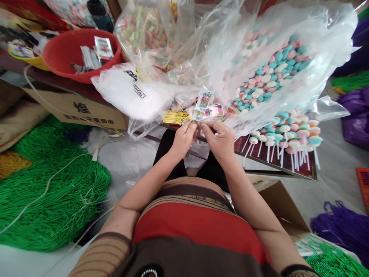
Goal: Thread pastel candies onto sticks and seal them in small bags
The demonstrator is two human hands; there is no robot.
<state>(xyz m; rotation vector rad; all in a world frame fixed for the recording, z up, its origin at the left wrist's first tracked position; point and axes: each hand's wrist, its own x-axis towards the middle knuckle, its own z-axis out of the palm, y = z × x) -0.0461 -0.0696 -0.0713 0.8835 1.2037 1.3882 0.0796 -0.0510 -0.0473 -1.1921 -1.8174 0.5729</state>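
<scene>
My left hand (185,138) and my right hand (219,140) meet at the table's front edge, fingertips pinched close together. Between them they grip the gathered end of a small clear printed bag (203,102), which points away from me. Its contents are hard to make out. Something thin shows at the fingertips, too small to name. Just left of the bag lies a bundle of yellow twist ties (175,117). Colourful printed cards (215,110) lie behind my right hand.
A large clear bag of pastel candies (266,79) and several candy skewers (288,134) occupy the right side. At left stand a red basin (77,54) and a white bag (132,92). Green bead strands (52,192) and an open carton (281,204) are lower down.
</scene>
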